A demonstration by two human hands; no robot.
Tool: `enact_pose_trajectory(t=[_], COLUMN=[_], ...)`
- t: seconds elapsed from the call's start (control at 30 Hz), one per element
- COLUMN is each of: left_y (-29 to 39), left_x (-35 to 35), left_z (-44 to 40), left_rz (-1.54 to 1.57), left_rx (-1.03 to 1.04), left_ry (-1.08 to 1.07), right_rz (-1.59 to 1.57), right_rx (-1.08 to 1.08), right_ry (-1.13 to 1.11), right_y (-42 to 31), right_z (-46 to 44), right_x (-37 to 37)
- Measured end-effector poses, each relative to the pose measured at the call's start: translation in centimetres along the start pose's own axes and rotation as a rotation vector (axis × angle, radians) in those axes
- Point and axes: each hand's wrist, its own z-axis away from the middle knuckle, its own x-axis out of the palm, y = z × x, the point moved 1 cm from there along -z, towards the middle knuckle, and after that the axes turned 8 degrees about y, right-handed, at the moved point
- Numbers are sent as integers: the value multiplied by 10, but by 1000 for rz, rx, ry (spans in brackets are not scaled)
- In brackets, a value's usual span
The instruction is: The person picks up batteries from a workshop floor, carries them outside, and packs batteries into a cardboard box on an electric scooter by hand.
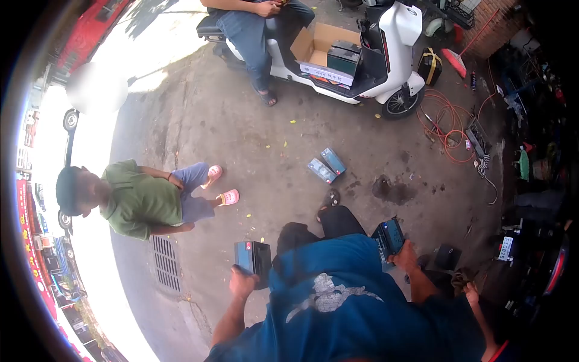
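My left hand (242,282) is closed around a dark battery (260,258) with a blue face, held out beside my body. On the other side, my right hand (405,256) grips a second battery (388,236), dark with a bluish label, by its lower end. Both batteries are off the ground, near my thighs. Two blue-topped batteries (333,161) lie side by side on the pavement ahead of my foot.
A white scooter (401,30) carries an open cardboard box (325,72) with a dark battery inside; a person sits on it. Another person in green (142,199) stands left. An orange hose (449,123) lies coiled right. Another person's hand (470,292) shows lower right.
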Motion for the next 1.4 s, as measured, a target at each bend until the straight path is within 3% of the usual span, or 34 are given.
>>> enact_pose_trajectory(t=[0.27,0.43,0.63,0.77,0.83,0.9,1.1,1.23,1.4], left_y=[138,200,279,339,372,385,474,508,526], left_x=[-71,-66,-59,-27,-2,54,177,256,335], left_z=[-160,-292,-388,-442,-473,-511,-597,-631,-638], left_rz=[-68,-101,-145,-112,-91,-90,154,240,262], left_rx=[92,208,207,207,122,150,-48,-119,-154], left_ry=[-23,-43,-100,-41,-127,-52,-70,-67,-38], right_rz=[-9,128,258,330,346,343,377,353,294], right_rx=[56,71,-108,-227,-309,-380,-507,-536,-533], right_ry=[-7,-5,9,10,16,2,-57,-79,-94], right_y=[-150,-257,-386,-467,-498,-531,-596,-605,-566], right_z=[-116,-214,-349,-444,-502,-553,-666,-707,-718], right_x=[-51,-73,-77,-50,-16,19,129,183,225])
